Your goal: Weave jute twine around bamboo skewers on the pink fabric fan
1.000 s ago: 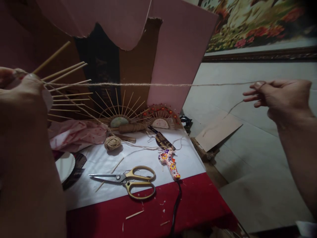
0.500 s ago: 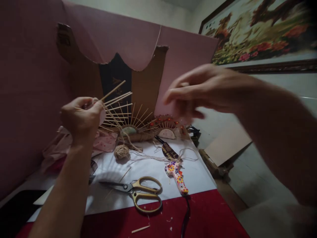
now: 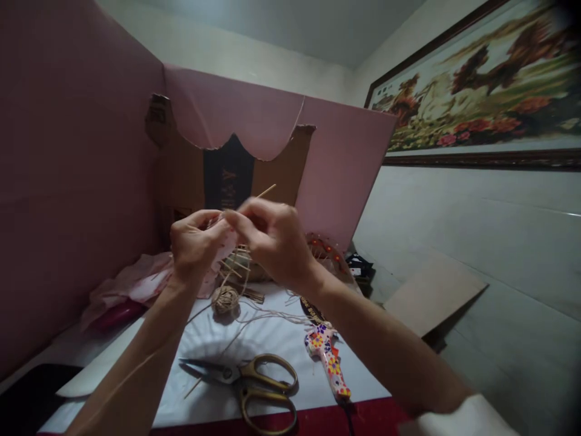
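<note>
My left hand [image 3: 197, 245] grips a half-round piece covered in pink patterned fabric [image 3: 227, 244]. Thin wooden sticks [image 3: 267, 191] fan out from this piece, partly hidden behind my fingers. Against its upper edge, my right hand [image 3: 279, 239] is closed in a pinch, slightly blurred; what lies between its fingertips is hidden. Jute twine [image 3: 247, 280] hangs below my hands, near a ball of twine [image 3: 226, 301] on the white table covering. Large scissors with bronze-coloured handles [image 3: 245, 378] lie partly spread in front.
A flower-patterned glue gun [image 3: 329, 357] lies right of the scissors. Crumpled pink fabric [image 3: 136, 278] is at left. Behind stand a cut cardboard piece [image 3: 276, 175] and pink panels [image 3: 345, 163]. A red-dotted curved piece [image 3: 333, 251] sits at the back right, and a loose stick [image 3: 193, 387] near the scissors.
My right hand has come down and left from the air to meet the piece, its fingers closing. My left hand has moved right with the piece. The view has tilted upward.
</note>
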`<action>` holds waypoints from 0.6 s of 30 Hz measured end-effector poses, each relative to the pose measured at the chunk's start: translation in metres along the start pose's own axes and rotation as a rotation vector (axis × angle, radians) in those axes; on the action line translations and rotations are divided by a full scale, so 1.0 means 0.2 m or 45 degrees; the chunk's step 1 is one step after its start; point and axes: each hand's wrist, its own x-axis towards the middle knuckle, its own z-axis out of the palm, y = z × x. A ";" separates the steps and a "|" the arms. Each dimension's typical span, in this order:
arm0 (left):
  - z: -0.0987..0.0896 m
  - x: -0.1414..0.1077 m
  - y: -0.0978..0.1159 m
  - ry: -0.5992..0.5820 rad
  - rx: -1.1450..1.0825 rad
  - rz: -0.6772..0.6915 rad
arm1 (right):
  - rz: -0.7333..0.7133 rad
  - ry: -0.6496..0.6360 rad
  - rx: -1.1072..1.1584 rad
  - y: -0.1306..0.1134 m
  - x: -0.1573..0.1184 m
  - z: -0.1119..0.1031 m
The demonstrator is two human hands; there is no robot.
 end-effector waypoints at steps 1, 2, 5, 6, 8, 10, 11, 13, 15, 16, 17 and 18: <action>0.01 -0.01 0.01 0.007 -0.023 0.001 | 0.059 0.009 -0.023 0.09 -0.05 0.01; 0.02 -0.02 0.01 0.017 -0.051 0.003 | 0.115 0.024 -0.047 0.16 -0.10 0.03; 0.04 -0.05 0.05 0.027 -0.149 0.003 | 0.286 -0.036 0.001 0.31 -0.21 0.13; 0.04 -0.05 0.06 0.021 -0.174 0.000 | 0.329 -0.054 0.065 0.33 -0.23 0.16; 0.04 -0.07 0.08 0.015 -0.193 -0.002 | 0.393 -0.053 0.188 0.33 -0.25 0.22; 0.04 -0.08 0.08 0.011 -0.191 0.001 | 0.381 -0.032 0.209 0.29 -0.26 0.25; 0.04 -0.08 0.09 0.004 -0.188 0.002 | 0.344 -0.023 0.169 0.26 -0.26 0.25; 0.04 -0.08 0.08 -0.018 -0.191 -0.008 | 0.234 -0.030 0.023 0.21 -0.28 0.24; 0.04 -0.08 0.09 -0.038 -0.209 -0.035 | 0.126 -0.063 -0.125 0.18 -0.30 0.21; 0.04 -0.08 0.09 -0.041 -0.225 -0.052 | 0.086 -0.060 -0.174 0.17 -0.30 0.19; 0.04 -0.08 0.09 -0.045 -0.244 -0.069 | 0.063 -0.030 -0.206 0.17 -0.31 0.18; 0.04 -0.08 0.09 -0.049 -0.259 -0.085 | 0.059 0.028 -0.224 0.17 -0.31 0.16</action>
